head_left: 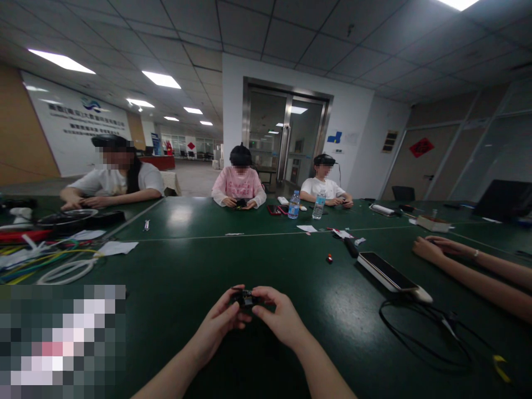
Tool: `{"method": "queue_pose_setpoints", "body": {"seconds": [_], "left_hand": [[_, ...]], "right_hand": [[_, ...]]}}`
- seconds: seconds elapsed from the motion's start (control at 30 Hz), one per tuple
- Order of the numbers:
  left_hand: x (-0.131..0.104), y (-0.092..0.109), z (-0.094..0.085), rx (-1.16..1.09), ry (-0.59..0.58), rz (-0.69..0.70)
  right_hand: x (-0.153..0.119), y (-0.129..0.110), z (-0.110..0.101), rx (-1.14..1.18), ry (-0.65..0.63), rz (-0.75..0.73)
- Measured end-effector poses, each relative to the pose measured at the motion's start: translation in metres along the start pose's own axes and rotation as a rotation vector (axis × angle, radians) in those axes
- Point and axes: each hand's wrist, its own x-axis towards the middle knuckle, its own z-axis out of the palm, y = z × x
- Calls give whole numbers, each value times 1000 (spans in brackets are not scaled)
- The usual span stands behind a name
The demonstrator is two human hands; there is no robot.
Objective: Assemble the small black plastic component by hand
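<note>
A small black device [247,300] is held above the green table [199,266] near the bottom middle of the view. My left hand [222,318] grips its left side, with the thumb and fingers closed around the edge. On the right side my right hand [276,313] pinches it between thumb and fingers. The device's face shows a small lighter patch in the middle; its finer details are too small to make out.
A phone on a white case [386,270] and a black cable [415,349] lie to the right. Beyond stand two bottles [293,206]. Wires [45,260] and papers [117,248] lie left. Another person's hands [436,248] rest at right; three people sit opposite.
</note>
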Motion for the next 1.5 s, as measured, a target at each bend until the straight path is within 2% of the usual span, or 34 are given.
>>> {"method": "queue_pose_setpoints", "body": {"seconds": [0.27,0.57,0.97,1.13,1.33,1.5], "left_hand": [[0,-2,-1,11,-9,14],[8,-9,-9,168,-70,25],[6,-6,-7,216,-62,12],[5,-8,-2,248,-8,36],[13,-16,-11,306,-34,32],[14,-13,-13,330,-32,37]], "right_hand": [[0,0,1,11,-1,-19],[-1,-2,5,64,-41,14],[-4,-8,2,-8,-58,7],[-6,-10,3,16,-63,-32],[-7,-11,4,-25,-77,-36],[-7,-14,3,-67,-90,-32]]}}
